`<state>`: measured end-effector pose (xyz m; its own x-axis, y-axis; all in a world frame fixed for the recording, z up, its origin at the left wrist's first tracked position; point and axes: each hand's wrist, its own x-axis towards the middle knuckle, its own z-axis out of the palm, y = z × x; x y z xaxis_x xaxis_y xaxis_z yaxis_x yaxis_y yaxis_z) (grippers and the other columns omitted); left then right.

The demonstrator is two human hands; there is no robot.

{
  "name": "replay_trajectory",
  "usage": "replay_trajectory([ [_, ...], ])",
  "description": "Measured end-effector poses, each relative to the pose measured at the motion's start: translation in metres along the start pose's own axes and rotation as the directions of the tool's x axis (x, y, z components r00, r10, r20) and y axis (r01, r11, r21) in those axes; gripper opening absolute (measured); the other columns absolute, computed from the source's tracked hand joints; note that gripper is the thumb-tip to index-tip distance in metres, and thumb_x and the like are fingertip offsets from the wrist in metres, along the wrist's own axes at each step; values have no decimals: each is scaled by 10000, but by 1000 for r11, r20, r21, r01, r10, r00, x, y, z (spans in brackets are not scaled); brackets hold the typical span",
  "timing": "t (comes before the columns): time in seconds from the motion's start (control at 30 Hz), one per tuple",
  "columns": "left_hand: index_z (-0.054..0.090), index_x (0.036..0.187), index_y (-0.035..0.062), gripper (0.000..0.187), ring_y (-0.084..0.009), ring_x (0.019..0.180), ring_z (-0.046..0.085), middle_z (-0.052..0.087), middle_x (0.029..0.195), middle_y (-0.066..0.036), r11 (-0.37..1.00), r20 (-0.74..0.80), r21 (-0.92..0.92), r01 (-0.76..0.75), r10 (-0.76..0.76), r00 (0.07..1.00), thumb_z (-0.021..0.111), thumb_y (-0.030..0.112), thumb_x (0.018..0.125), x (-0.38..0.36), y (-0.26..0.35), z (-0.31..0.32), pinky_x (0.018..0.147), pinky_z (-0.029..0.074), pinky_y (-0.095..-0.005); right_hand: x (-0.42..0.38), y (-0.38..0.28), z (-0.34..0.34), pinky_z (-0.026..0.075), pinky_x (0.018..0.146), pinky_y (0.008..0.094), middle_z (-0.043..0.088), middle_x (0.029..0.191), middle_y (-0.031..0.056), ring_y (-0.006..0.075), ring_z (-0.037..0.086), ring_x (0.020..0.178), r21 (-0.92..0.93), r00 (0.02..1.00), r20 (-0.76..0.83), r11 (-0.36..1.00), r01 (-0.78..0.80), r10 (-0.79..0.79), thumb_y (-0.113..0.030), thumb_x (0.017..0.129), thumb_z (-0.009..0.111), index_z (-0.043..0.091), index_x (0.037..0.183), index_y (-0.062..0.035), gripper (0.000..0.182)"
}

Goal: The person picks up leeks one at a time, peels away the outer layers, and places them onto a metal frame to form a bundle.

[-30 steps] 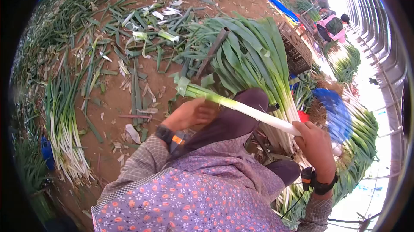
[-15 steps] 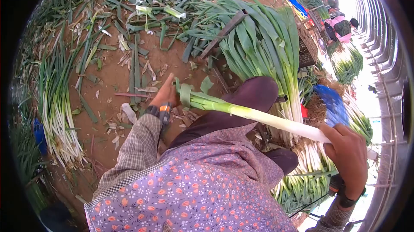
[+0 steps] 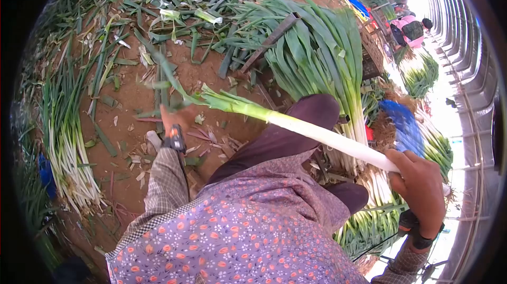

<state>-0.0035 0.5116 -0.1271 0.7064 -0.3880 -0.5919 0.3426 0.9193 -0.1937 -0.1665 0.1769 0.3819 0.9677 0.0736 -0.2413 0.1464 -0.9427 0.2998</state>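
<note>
A long green onion (image 3: 322, 131) lies slantwise across my front, over my knee, with its thick white shaft to the right and its torn green top to the left. My right hand (image 3: 420, 183) is closed round the white shaft close to the root end. My left hand (image 3: 177, 117) is off the cut top, low over the littered ground, its fingers smeared by motion. Blurred strips of green leaf (image 3: 171, 72) hang about it; whether it grips one I cannot tell.
A big pile of green onions (image 3: 317, 46) leans by a metal bar (image 3: 272, 41) beyond my knee. Another bunch (image 3: 68, 136) lies at left. Leaf scraps (image 3: 195, 14) litter the soil. More bundles (image 3: 372, 226) lie at right, and a person in pink (image 3: 412, 28) is farther off.
My left hand has moved left and down, away from the onion's green top. Leaf strips have come loose or swung out there. My right hand keeps its hold, shifted slightly left.
</note>
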Motion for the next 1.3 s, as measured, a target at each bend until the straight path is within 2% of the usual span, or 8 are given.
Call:
replay_trajectory([
  [0.43, 503, 1256, 28, 598, -312, 926, 607, 605, 1132, -170, 958, -31, 215, -191, 202, 979, 576, 507, 904, 47, -69, 19, 826, 523, -434, -31, 1, 49, 481, 558, 411, 568, 727, 76, 268, 631, 666, 126, 997, 57, 991, 36, -43, -151, 778, 665, 615, 999, -126, 228],
  [0.63, 536, 855, 11, 214, -192, 704, 548, 529, 773, -82, 978, 156, 94, 186, -199, 967, 512, 211, 929, 79, -22, 83, 644, 509, -299, -50, 49, 103, 496, 575, 396, 613, 785, 58, 266, 645, 688, 246, 999, 18, 968, -41, 38, -195, 806, 656, 623, 1023, -130, 229],
  [0.77, 613, 895, -11, 253, -206, 744, 587, 612, 825, -104, -271, 838, 542, -796, 96, 537, 498, 208, 947, 8, -79, 274, 691, 490, -311, -23, 107, 106, 533, 638, 397, 677, 845, 55, 258, 674, 728, 306, 972, -211, 951, -36, 104, -214, 838, 641, 656, 1084, -179, 249],
  [0.87, 590, 1121, -52, 513, -259, 960, 615, 639, 1053, -172, 598, 704, 392, -699, 294, 647, 360, 394, 1017, -38, -150, 405, 893, 496, -412, 7, 167, 86, 532, 677, 377, 698, 881, 102, 265, 676, 731, 359, 842, -518, 932, 54, 151, -242, 849, 651, 656, 1152, -154, 316],
  [0.97, 532, 1236, -37, 604, -267, 1050, 615, 614, 1183, -181, 688, 607, 442, -576, 243, 756, 285, 472, 1024, -50, -229, 439, 1023, 454, -417, 22, 222, 62, 525, 714, 404, 686, 892, 173, 333, 663, 760, 432, 778, -573, 901, 21, 257, -253, 881, 622, 650, 1165, -92, 327],
  [1.07, 554, 1238, -6, 356, -208, 1085, 608, 624, 1207, -139, -75, 825, 448, -891, -350, 444, 414, 252, 1036, 29, -296, 389, 1020, 464, -369, 46, 281, 84, 518, 772, 391, 685, 986, 188, 320, 662, 834, 371, 680, -701, 924, 90, 215, -255, 893, 614, 631, 1198, -67, 359],
  [1.1, 643, 1165, 61, 259, -145, 1031, 607, 674, 1057, -51, -114, 716, 613, -782, -339, 610, 527, 192, 973, 37, -342, 376, 926, 475, -308, 50, 295, 92, 516, 796, 367, 685, 1015, 187, 291, 664, 854, 385, 701, -674, 921, 62, 234, -239, 898, 614, 616, 1223, -56, 373],
  [1.3, 661, 1056, 62, 254, -297, 1066, 606, 670, 1068, -132, -487, 516, -406, -773, -820, 246, 630, 217, 858, 120, -497, 311, 1034, 407, -427, 87, 340, 222, 527, 776, 430, 704, 981, 141, 336, 672, 880, 615, 758, -452, 780, -118, 471, -360, 906, 572, 650, 1186, -187, 338],
])
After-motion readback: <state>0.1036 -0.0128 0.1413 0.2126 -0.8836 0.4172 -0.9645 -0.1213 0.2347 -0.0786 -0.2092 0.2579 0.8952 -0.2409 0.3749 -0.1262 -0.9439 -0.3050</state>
